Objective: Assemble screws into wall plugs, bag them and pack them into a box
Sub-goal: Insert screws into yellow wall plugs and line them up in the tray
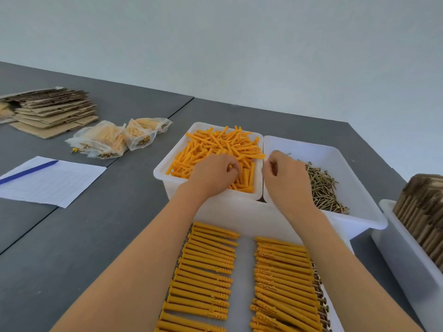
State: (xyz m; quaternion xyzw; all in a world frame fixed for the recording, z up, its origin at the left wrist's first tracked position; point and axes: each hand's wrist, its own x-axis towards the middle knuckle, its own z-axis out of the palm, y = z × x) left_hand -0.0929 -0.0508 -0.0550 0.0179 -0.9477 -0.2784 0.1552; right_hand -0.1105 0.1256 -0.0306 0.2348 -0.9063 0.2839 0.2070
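A white bin (165, 164) holds loose orange wall plugs (215, 142). My left hand (213, 173) reaches into it, fingers curled round one plug. To its right, a second white bin (335, 152) holds brass screws (323, 190). My right hand (285, 176) hovers over that bin's left side, its fingertips pinching what looks like a thin screw. In front of me a white tray (244, 271) carries two rows of plugs with screws in them, a left row (208, 271) and a right row (280, 276).
Filled clear bags (107, 140) lie at the left on the grey table, with a stack of flat cardboard (52, 111) behind them. Near the left edge lies a squared sheet (52, 185) with a blue pen (28, 171). A white bin (407, 255) of cardboard pieces (424, 212) stands at the right.
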